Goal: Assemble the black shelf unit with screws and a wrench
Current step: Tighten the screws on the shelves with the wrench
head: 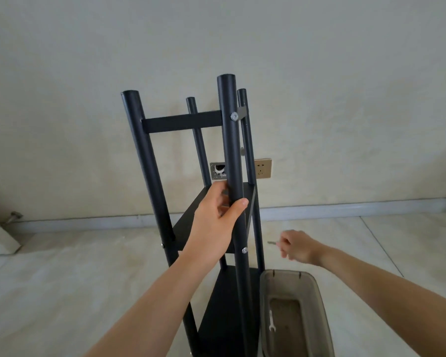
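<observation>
The black shelf unit [150, 155] stands upright on the floor in the middle of the view, with four round posts, two shelf boards low down and a black crossbar [182, 121] near the top. My left hand [216, 220] grips the near right post just above the upper shelf board [191, 222]. A silver screw [234, 115] sits in that post at the crossbar, and another screw [244, 250] lower down. To the right of the unit, my right hand [295, 247] pinches a small grey metal piece [271, 242]. A white wrench [271, 321] lies inside the bin.
A grey-brown plastic bin [317, 305] stands on the floor right beside the unit's lower right. Behind the unit the wall holds a gold socket plate [262, 168] and an open junction box [218, 170]. A pale cushion edge [0, 240] lies at far left.
</observation>
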